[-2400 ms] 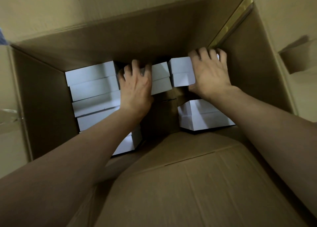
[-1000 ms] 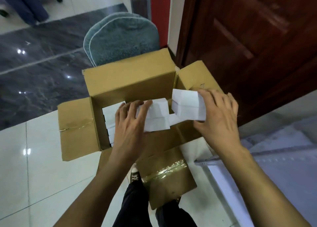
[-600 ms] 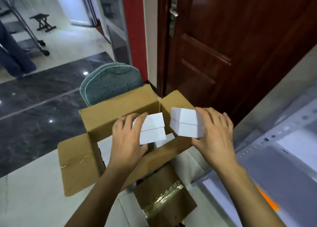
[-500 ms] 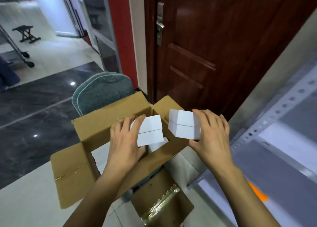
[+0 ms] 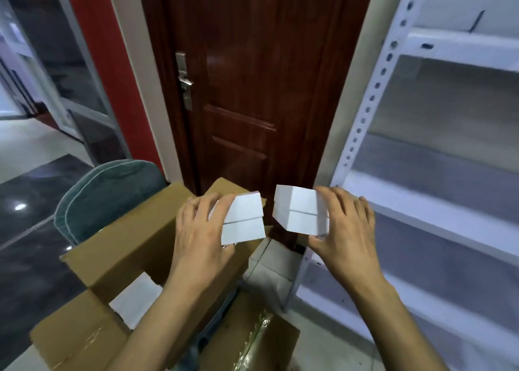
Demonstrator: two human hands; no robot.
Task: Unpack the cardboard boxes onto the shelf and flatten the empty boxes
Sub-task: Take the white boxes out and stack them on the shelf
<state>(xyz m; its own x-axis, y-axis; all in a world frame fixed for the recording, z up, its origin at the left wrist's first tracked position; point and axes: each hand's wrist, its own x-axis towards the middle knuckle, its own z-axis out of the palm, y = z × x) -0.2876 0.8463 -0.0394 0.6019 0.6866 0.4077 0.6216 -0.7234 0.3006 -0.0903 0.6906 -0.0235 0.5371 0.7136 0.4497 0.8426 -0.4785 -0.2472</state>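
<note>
Left hand (image 5: 202, 231) grips a stack of two small white boxes (image 5: 243, 221), fingers (image 5: 222, 206) wrapped over the top, thumb underneath. Right hand (image 5: 346, 231) grips a second two-box white stack (image 5: 299, 213) the same way. Both stacks are held in the air above the open cardboard box (image 5: 132, 247), close to each other but apart. More white boxes (image 5: 134, 297) sit inside the cardboard box on the floor. White metal shelf (image 5: 438, 219) stands to the right; dark wooden door (image 5: 252, 90) straight ahead, teal mat (image 5: 104, 193) behind the box.
</note>
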